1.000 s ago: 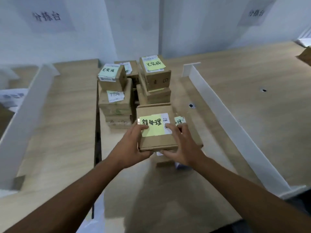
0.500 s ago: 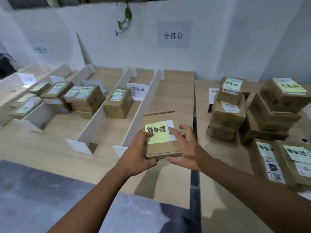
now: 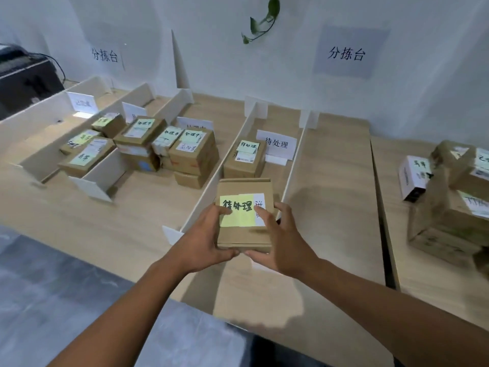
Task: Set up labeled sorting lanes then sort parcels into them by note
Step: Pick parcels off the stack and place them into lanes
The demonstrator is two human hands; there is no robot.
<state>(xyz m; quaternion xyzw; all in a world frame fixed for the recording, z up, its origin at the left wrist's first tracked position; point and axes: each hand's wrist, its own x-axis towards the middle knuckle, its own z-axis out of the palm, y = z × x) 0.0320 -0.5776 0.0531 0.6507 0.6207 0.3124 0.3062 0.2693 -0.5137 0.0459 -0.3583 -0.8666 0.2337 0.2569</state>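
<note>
I hold a small cardboard parcel (image 3: 244,188) with a yellow note reading 待处理 above the near end of a lane. My left hand (image 3: 203,239) grips its left side, thumb on the note. My right hand (image 3: 280,242) grips its right side. The lane ahead has a white label card (image 3: 277,145) reading 待处理 and one parcel (image 3: 244,161) with the same note lying in it. White dividers (image 3: 232,152) separate the lanes.
Lanes to the left hold several noted parcels (image 3: 193,152) and label cards (image 3: 82,102). A stack of unsorted parcels (image 3: 449,207) stands on the table at the right. A dark machine (image 3: 26,83) sits at far left. The table's front edge (image 3: 105,263) meets grey floor.
I have turned left from the unsorted stack toward the lanes, carrying the parcel in both hands. It now hovers at the mouth of the 待处理 lane.
</note>
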